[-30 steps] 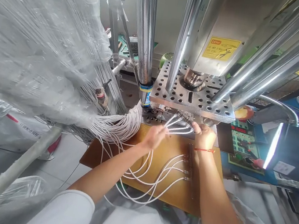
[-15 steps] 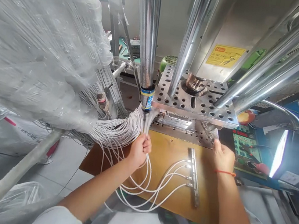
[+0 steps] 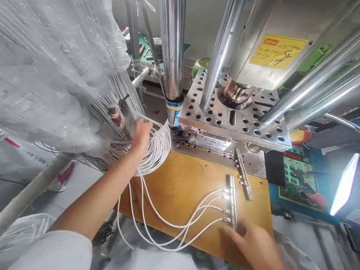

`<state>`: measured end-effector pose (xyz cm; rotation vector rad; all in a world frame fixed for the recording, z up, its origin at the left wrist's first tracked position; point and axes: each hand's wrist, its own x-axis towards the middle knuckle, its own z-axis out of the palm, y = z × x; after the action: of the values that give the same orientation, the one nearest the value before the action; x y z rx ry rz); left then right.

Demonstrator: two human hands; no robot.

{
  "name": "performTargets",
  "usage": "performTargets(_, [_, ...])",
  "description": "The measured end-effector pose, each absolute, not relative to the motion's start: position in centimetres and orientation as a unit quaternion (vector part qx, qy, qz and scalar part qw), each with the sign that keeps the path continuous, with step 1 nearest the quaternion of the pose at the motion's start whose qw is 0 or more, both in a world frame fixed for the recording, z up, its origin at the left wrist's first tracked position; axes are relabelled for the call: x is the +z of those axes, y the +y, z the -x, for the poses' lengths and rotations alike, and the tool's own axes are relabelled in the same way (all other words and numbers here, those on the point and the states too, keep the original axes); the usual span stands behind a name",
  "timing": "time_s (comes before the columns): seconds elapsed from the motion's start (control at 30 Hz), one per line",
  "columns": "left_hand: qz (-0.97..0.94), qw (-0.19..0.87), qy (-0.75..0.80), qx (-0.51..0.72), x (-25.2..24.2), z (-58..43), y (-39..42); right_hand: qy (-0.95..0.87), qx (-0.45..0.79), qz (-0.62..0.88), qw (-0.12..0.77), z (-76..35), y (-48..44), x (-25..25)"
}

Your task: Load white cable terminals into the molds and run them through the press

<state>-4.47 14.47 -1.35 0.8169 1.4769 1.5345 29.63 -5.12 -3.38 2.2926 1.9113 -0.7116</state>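
My left hand (image 3: 141, 137) is at the thick bundle of white cables (image 3: 159, 150), its fingers curled around some of them and partly hidden. My right hand (image 3: 256, 244) reaches over the board with thumb and fingers apart, close to the lower end of a slim metal strip (image 3: 233, 200). Several white cables plug into this strip's left side by small metal connectors (image 3: 227, 212) and curve left toward the bundle. Another metal strip (image 3: 244, 174) lies farther back, its far end on the press's lower plate and its near end over the brown board (image 3: 185, 194).
Above the board stands a press with a perforated steel plate (image 3: 191, 105) and thick metal columns (image 3: 171, 31). A bright lamp (image 3: 344, 185) and a control panel (image 3: 295, 169) are at right. Plastic-wrapped cables (image 3: 45, 44) hang at left beside a padded pole (image 3: 19, 206).
My left hand has moved left from the board to the bundle, taking the cables along. My right hand has let go of the farther strip and come down toward the nearer one.
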Motion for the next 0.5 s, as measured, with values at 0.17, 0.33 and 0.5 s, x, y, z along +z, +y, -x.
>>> performTargets(0.17, [-0.692,0.445,0.454,0.341,-2.8,-0.5,7.6,0.573,-0.293,-0.753,-0.137,-29.7,-7.1,-4.8])
performTargets(0.33, [-0.854,0.362,0.364,0.085,-3.2,-0.4,4.1,0.465,-0.363,-0.723,-0.360,-31.7,-0.9,-5.0])
performTargets(0.5, [-0.877,0.269,0.394,0.051,-4.6,1.0,3.2,0.503,-0.386,-0.658,-0.406,-31.1,9.6,-3.4])
